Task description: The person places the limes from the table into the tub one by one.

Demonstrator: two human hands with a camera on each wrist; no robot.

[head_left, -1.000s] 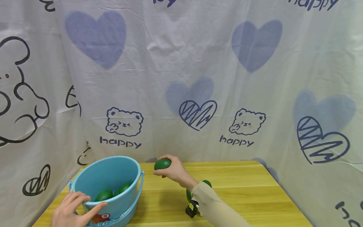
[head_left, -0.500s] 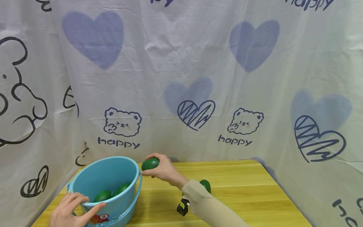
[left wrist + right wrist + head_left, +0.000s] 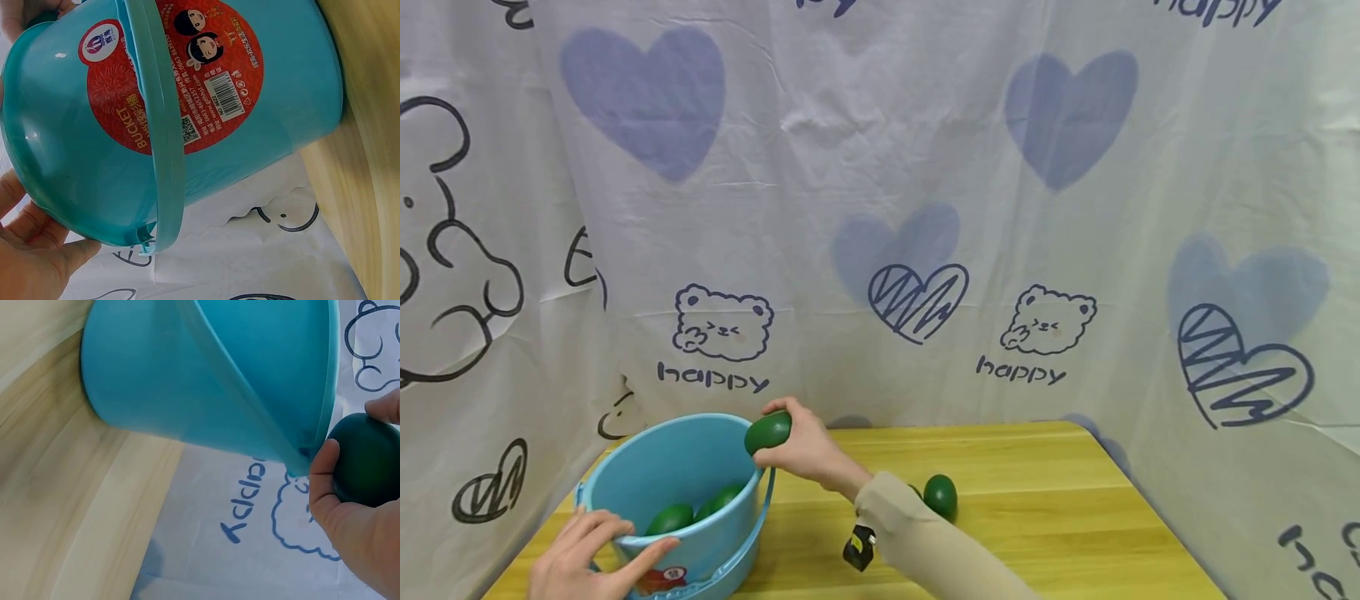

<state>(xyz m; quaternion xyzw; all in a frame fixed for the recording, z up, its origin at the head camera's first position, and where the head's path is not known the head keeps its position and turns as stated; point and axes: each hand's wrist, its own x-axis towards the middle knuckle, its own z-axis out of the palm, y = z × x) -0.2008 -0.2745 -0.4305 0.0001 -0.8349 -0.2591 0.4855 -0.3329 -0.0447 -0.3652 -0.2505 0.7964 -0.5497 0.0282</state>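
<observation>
A light blue bucket (image 3: 741, 533) stands at the left of the table, its handle hanging down at the side. My left hand (image 3: 580, 554) holds its near rim with fingers and thumb; in the left wrist view, that hand (image 3: 37, 256) is at the rim, below the red label (image 3: 119, 94). My right hand (image 3: 808, 446) grips a smooth dark green avocado (image 3: 768, 432) at the bucket's right rim. The right wrist view shows that avocado (image 3: 367, 461) between thumb and fingers, close by the rim. Inside the bucket lie several avocados (image 3: 672, 518), partly hidden by the wall.
Another avocado (image 3: 940, 497) lies on the yellow wooden table (image 3: 1037, 517), with one more partly hidden behind my right sleeve (image 3: 925, 533). A black wrist device (image 3: 859, 547) sits on that arm. Printed white cloth (image 3: 880, 167) hangs behind and at both sides.
My right hand has carried the avocado leftward to the bucket's right rim. The avocados on the table have come out from behind the sleeve. My left hand stays on the rim.
</observation>
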